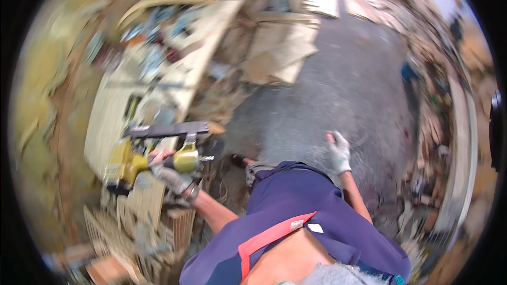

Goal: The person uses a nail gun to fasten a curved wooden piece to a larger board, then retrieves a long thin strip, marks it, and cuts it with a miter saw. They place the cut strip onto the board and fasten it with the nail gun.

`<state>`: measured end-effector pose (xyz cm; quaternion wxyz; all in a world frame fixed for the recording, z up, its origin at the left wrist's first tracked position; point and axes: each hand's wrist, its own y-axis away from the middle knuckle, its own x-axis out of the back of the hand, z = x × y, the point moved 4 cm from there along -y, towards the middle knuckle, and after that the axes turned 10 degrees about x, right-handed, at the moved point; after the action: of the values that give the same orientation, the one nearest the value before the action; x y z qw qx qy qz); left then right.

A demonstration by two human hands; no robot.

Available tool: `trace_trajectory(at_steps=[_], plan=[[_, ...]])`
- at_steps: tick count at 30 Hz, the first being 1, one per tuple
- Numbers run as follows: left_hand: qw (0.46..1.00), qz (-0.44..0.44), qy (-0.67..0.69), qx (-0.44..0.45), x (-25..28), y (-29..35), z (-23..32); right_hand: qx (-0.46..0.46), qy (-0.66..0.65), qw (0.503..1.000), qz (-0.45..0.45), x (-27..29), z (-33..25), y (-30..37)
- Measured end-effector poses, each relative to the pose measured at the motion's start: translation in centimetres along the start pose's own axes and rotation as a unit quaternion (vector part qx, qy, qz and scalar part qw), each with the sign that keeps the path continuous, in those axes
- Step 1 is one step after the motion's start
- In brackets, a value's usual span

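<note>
My left hand [171, 177], in a pale work glove with bare fingertips, is closed round the handle of a yellow-green nail gun [119, 164]. The tool lies sideways, its long dark magazine [163, 129] on the far side and a metal air fitting at its right end. It is beside the near part of a pale wooden workbench [108, 119]. My right hand [339, 152], gloved the same way, hangs beside my right leg over the grey floor. Its fingers look loosely stretched, and nothing shows in them.
Blurred tools and small items cover the workbench. Wooden slats [145, 198] are stacked below the nail gun. Thin boards [282, 55] lie on the floor [338, 84] ahead. Wood scraps line the right side, beside a long pale board [458, 153].
</note>
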<state>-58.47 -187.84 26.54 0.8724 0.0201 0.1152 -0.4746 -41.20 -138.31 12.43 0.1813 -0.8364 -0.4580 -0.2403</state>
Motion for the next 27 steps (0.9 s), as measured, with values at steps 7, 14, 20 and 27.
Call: trace_trajectory(at_steps=[7,14,20,27], plan=[[0.907,-0.311,0.285,0.009,-20.5,12.2,5.9,0.166,-0.001,0.983,0.074,15.9,-8.8,2.9],[0.613,-0.638,0.463,0.059,-39.2,28.6,15.9,0.337,0.096,0.921,0.172,28.1,-14.1,2.4],[0.427,-0.756,0.489,0.082,-50.4,42.6,18.6,0.388,0.137,0.866,0.286,41.3,-11.4,1.1],[0.310,-0.832,0.454,0.071,-63.4,57.0,19.3,0.346,0.211,0.844,0.351,54.2,-4.1,-1.7]])
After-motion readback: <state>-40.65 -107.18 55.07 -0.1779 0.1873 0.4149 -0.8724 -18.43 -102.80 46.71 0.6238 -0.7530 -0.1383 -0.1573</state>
